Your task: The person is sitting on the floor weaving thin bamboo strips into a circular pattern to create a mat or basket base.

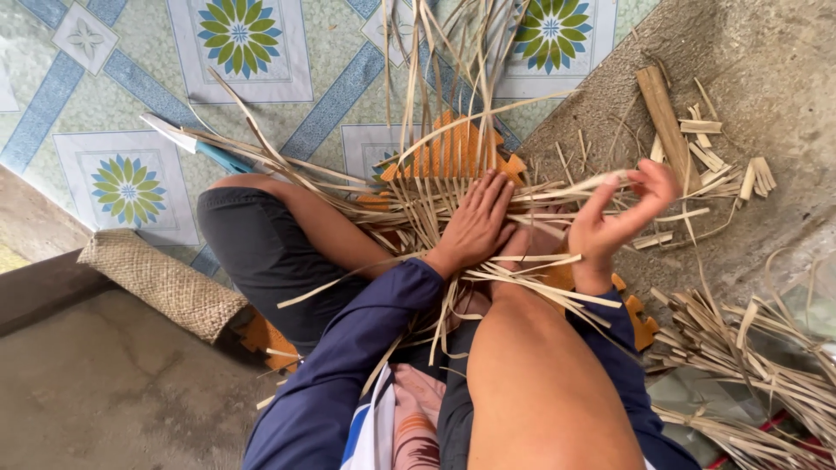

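The right hand point(623, 213) is pinching the end of one pale palm-leaf strip point(566, 187) between thumb and fingertips, lifted just off the work with the strip running left from it toward the middle. The left hand point(477, 222) holds nothing: it lies flat, fingers spread, pressing down on the woven patch point(418, 209) where the strips cross, right over the knees.

From where I stand this looks like the weaving step itself, one strand being raised while the others are pinned. By my guess the move in hand calls for threading that strand over and under its neighbours and drawing it snug, with the flat hand kept down so that the lattice does not slip.

Loose strip ends fan out from the patch to the far side and to the left, over an orange foam mat point(453, 144) and the patterned blue-and-green floor point(131, 187). Far right, on the bare concrete, lies a scatter of short offcuts point(705, 144); near right, a thick heap of uncut leaf strips point(749, 348).

As for containers, I see no basket or box. The nearest thing is a rolled woven mat point(161, 278) at near left; I cannot tell whether anything is inside it.
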